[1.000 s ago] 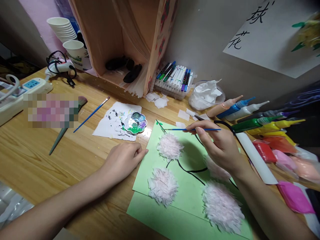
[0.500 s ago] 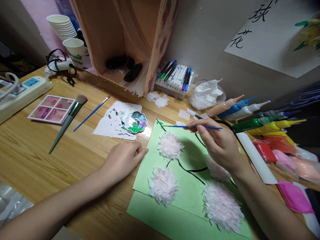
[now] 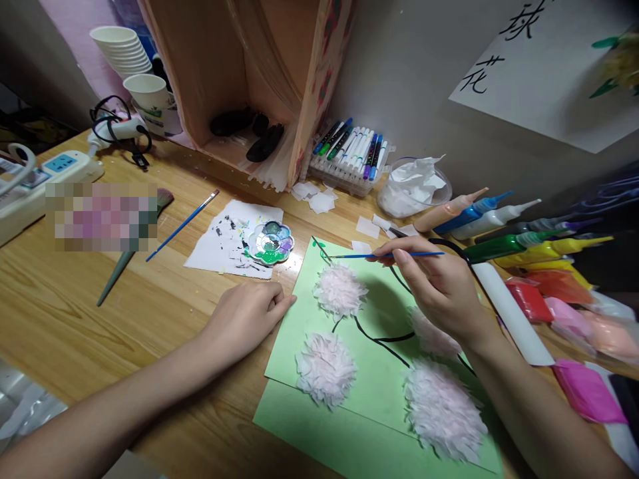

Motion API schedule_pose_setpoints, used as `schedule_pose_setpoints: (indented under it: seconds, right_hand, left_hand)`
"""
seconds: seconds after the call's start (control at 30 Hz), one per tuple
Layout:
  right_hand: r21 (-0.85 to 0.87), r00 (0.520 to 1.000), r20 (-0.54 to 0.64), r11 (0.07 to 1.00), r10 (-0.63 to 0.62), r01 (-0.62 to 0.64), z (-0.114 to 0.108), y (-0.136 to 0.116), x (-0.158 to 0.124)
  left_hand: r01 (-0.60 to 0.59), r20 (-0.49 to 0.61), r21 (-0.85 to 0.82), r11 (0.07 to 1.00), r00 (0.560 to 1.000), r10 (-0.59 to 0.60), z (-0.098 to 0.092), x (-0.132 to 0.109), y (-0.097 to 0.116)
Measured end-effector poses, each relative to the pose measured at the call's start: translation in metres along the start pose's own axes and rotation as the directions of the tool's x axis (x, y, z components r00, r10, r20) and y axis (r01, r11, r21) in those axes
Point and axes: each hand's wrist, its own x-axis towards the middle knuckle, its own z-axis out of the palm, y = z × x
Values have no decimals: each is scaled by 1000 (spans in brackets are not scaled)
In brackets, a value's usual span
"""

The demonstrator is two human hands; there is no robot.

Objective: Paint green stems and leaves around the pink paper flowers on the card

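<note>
My right hand point(image 3: 434, 279) pinches a thin blue paintbrush point(image 3: 364, 255), its tip close to a black painted stem near the top left of the green paper point(image 3: 384, 299). Small green leaf marks lie beside that stem. Several pale pink tissue-paper flowers point(image 3: 327, 366) sit on the paper, joined by black branches; one is partly covered by my right hand. With fingers curled and nothing visible in them, my left hand point(image 3: 252, 313) rests on the table at the paper's left edge. A flower-shaped paint palette point(image 3: 272, 243) holding green and purple paint stands beyond it on a stained paper scrap point(image 3: 224, 246).
Another blue brush point(image 3: 182, 225) and a large makeup brush point(image 3: 117, 273) lie at left, beside a pixelated patch. Markers point(image 3: 352, 150), a bowl of tissue point(image 3: 412, 186) and paint bottles point(image 3: 524, 243) stand behind and right. An open box point(image 3: 239, 80) and a power strip point(image 3: 54, 176) are farther back.
The brush tip has shifted slightly to the right and down along the stem, and a small green outline now shows there. My left hand stays in place.
</note>
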Motion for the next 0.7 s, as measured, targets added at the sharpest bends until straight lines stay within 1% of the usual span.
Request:
schedule_pose_setpoints:
  seconds: [0.23, 0.37, 0.53, 0.7]
  right_hand:
    - [14, 999, -40, 1000, 13, -12, -1, 1, 0]
    - [7, 1000, -9, 1000, 27, -27, 1, 1, 1]
    - [-25, 1000, 12, 1000, 13, -13, 0, 0, 1]
    - [17, 999, -28, 1000, 19, -19, 1, 1, 0]
  left_hand:
    - [-21, -8, 12, 1000, 1000, 21, -1, 0, 1]
    - [-28, -9, 23, 999, 1000, 28, -1, 0, 1]
    - [-25, -8, 29, 999, 1000, 25, -1, -1, 0]
    - [-25, -8, 17, 1000, 1000, 25, -1, -1, 0]
